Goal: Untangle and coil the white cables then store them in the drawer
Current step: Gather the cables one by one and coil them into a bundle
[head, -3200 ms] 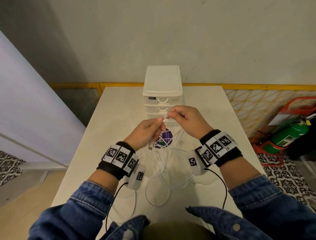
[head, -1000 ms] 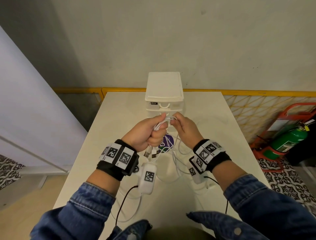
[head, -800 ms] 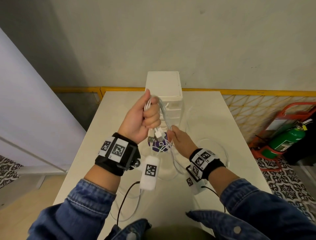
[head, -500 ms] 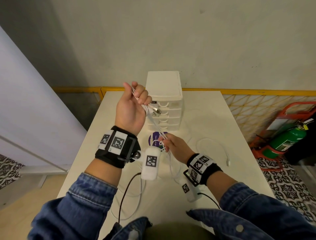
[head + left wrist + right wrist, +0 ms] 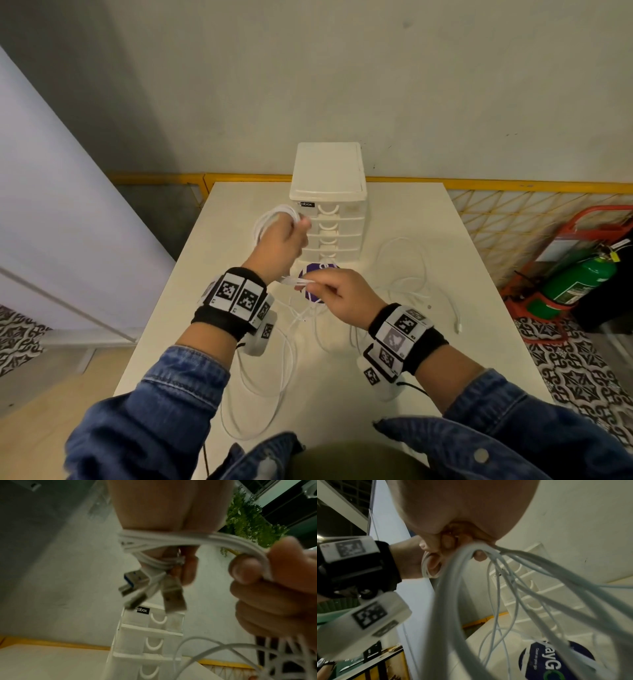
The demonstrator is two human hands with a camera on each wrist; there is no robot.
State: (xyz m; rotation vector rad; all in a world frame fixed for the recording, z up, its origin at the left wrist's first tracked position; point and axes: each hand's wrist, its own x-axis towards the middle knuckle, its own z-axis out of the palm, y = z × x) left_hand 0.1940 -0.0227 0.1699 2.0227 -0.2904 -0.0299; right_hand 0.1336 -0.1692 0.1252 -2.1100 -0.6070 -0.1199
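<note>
Over the table, just before the closed drawer unit, the left hand had white cables looped round its curled fingers, while the right hand pinched the trailing strands.

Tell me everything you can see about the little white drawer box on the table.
The drawer box is a small tower of whitish plastic with a flat lid and stacked translucent drawers, all shut, each with a curved white handle. A black label sits at its top left corner. It stands upright at the far middle of the table, by the wall. The left hand, gripping looped white cables, hovers just before it.
</note>
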